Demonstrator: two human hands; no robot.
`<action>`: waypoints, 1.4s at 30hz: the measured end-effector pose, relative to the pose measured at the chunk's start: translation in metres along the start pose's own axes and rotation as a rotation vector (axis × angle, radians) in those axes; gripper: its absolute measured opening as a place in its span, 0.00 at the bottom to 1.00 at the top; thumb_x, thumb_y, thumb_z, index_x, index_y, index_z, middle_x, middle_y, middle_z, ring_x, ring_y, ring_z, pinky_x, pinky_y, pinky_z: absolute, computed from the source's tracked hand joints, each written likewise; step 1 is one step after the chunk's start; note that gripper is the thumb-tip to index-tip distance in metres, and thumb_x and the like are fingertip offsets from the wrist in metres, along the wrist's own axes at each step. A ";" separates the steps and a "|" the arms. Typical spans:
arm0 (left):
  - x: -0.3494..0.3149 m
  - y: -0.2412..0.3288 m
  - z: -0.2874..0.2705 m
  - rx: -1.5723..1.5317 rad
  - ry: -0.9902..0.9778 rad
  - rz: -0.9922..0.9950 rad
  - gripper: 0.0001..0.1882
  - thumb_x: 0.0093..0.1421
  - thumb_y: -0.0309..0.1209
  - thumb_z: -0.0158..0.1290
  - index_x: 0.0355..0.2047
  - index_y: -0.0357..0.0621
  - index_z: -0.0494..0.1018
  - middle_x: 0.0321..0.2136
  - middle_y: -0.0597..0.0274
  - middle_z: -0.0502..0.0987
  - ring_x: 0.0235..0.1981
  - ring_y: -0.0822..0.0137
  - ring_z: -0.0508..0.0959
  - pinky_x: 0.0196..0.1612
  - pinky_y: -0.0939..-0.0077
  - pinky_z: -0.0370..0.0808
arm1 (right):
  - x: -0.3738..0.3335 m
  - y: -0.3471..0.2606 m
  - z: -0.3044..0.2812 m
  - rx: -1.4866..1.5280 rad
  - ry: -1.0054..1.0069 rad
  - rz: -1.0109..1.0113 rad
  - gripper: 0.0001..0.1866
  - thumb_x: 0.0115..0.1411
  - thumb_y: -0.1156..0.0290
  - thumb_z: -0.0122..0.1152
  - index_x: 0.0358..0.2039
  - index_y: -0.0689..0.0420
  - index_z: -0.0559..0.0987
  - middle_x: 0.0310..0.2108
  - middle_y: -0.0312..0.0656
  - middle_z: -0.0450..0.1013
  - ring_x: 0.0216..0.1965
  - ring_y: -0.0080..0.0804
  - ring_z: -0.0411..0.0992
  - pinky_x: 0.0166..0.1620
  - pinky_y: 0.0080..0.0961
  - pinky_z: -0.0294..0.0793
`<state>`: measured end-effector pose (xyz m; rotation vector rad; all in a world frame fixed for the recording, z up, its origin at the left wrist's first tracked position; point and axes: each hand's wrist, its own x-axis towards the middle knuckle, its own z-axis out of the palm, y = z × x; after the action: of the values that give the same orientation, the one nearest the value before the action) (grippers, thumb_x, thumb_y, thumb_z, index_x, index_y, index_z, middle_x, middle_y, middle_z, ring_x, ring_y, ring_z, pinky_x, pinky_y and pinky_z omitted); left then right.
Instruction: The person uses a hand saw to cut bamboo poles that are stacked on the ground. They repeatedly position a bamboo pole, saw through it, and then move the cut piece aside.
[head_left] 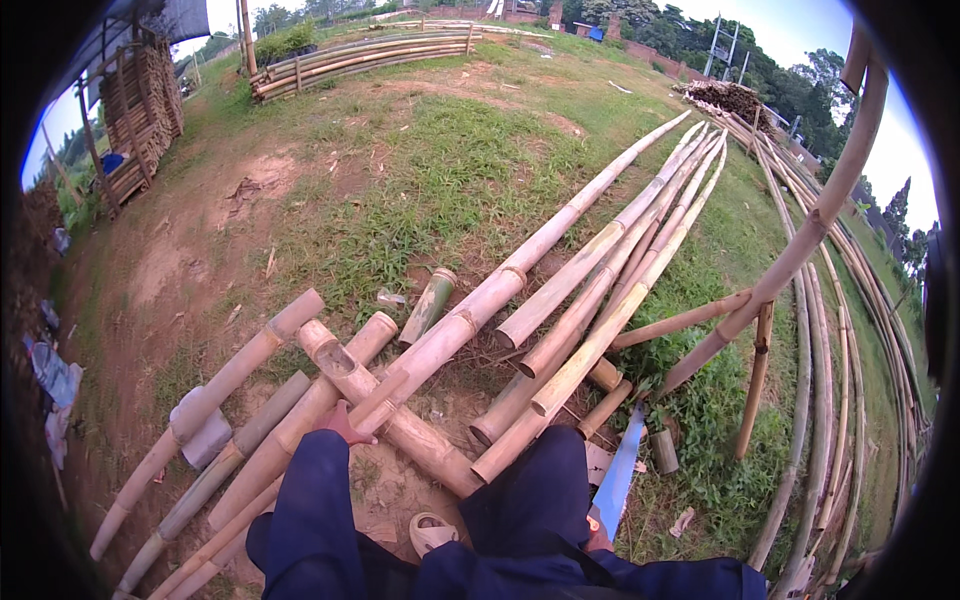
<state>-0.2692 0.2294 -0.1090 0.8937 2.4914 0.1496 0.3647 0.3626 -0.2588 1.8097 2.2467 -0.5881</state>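
My left hand (345, 424) is closed around the near end of a long pale bamboo pole (470, 320). That end lies across a thicker bamboo log (420, 440), which has an opening cut in its upper side. Low in the view, beside my right knee, my right hand (598, 538) grips a handsaw (620, 462) by its orange handle. The saw's wide blade points forward and looks bluish; it is apart from the pole. My sleeve and leg hide part of the right hand's fingers.
Several bamboo poles (620, 290) lie to the right of the long one. Shorter pieces (210, 410) rest at the left, near a green bamboo offcut (430, 305). A slanting bamboo post (780, 270) stands at the right, with more long poles (820, 400) beyond.
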 end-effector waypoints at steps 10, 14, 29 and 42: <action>0.007 -0.011 0.013 -0.036 -0.033 -0.055 0.40 0.39 0.50 0.73 0.46 0.32 0.79 0.45 0.37 0.82 0.48 0.43 0.82 0.52 0.55 0.79 | -0.013 0.045 0.033 0.242 0.221 0.021 0.12 0.62 0.66 0.59 0.41 0.61 0.76 0.28 0.49 0.78 0.29 0.44 0.79 0.35 0.43 0.78; 0.004 -0.011 0.000 -0.017 -0.014 -0.057 0.41 0.38 0.51 0.72 0.45 0.29 0.79 0.43 0.37 0.82 0.46 0.44 0.83 0.51 0.57 0.78 | -0.051 -0.043 -0.090 1.390 0.474 0.258 0.11 0.61 0.71 0.60 0.43 0.60 0.73 0.21 0.39 0.72 0.21 0.27 0.72 0.29 0.29 0.74; 0.013 -0.013 0.012 -0.052 -0.037 -0.053 0.40 0.39 0.51 0.72 0.45 0.31 0.79 0.42 0.39 0.82 0.45 0.44 0.83 0.50 0.56 0.78 | -0.091 -0.155 -0.245 0.975 0.538 -0.646 0.23 0.67 0.64 0.63 0.50 0.71 0.72 0.25 0.41 0.77 0.27 0.28 0.76 0.40 0.31 0.80; -0.002 -0.002 0.018 -0.016 0.041 -0.081 0.36 0.43 0.47 0.71 0.49 0.36 0.77 0.45 0.39 0.82 0.49 0.44 0.81 0.54 0.54 0.77 | 0.042 -0.314 -0.188 0.877 -0.063 -0.855 0.09 0.63 0.73 0.69 0.40 0.63 0.81 0.28 0.42 0.79 0.27 0.24 0.77 0.34 0.23 0.75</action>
<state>-0.2603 0.2260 -0.1246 0.7898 2.5564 0.1620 0.0688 0.4254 -0.0492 0.8513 2.8932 -1.9716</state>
